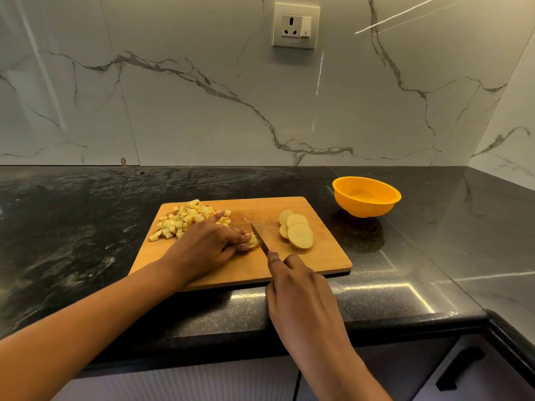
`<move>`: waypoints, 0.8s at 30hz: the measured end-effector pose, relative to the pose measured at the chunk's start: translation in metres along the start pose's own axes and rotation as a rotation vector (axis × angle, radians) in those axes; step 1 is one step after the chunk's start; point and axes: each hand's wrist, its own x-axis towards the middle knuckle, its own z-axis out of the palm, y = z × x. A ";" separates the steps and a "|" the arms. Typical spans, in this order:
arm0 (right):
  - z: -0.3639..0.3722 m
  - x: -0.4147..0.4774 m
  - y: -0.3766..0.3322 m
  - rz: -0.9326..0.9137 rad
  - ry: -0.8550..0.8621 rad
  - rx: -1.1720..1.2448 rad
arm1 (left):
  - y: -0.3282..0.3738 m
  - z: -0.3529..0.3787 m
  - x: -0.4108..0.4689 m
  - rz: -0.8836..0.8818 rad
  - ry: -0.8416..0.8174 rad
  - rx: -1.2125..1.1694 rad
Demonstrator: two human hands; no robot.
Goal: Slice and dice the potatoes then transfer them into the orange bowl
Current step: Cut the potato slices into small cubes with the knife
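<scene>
A wooden cutting board (321,261) lies on the black counter. A heap of diced potato (185,219) covers its far left corner. Several round potato slices (296,233) overlap on its right half. My left hand (208,244) holds down a small potato piece (253,241) at the board's middle with curled fingers. My right hand (298,287) grips a knife (259,238), whose blade rests against that piece. The orange bowl (366,196) stands to the right of the board and looks empty.
The black stone counter (86,227) ends at a front edge just below the board. A marble wall with a socket (296,26) rises behind. A cabinet handle (460,369) shows at the lower right.
</scene>
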 end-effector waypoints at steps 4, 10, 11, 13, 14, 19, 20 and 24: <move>0.000 0.017 -0.006 -0.009 -0.082 -0.056 | -0.002 0.001 0.000 -0.013 -0.004 0.024; -0.001 0.005 -0.009 -0.042 -0.108 -0.069 | 0.001 -0.001 -0.001 -0.013 0.014 0.030; 0.000 -0.003 -0.008 -0.047 -0.101 -0.063 | 0.002 -0.001 -0.001 -0.010 0.021 0.030; -0.002 -0.013 -0.004 -0.041 -0.082 -0.028 | 0.002 0.000 -0.001 -0.010 0.027 0.012; -0.004 -0.014 -0.001 -0.030 -0.065 0.001 | 0.002 0.000 -0.001 -0.018 0.024 0.002; -0.004 -0.001 0.011 0.028 0.039 0.121 | 0.009 -0.008 -0.002 -0.091 0.040 -0.048; -0.004 0.002 0.013 0.045 0.048 0.127 | 0.012 -0.010 -0.002 -0.106 0.034 -0.040; -0.006 0.008 0.014 0.053 0.084 0.151 | 0.016 -0.014 -0.004 -0.126 0.016 -0.037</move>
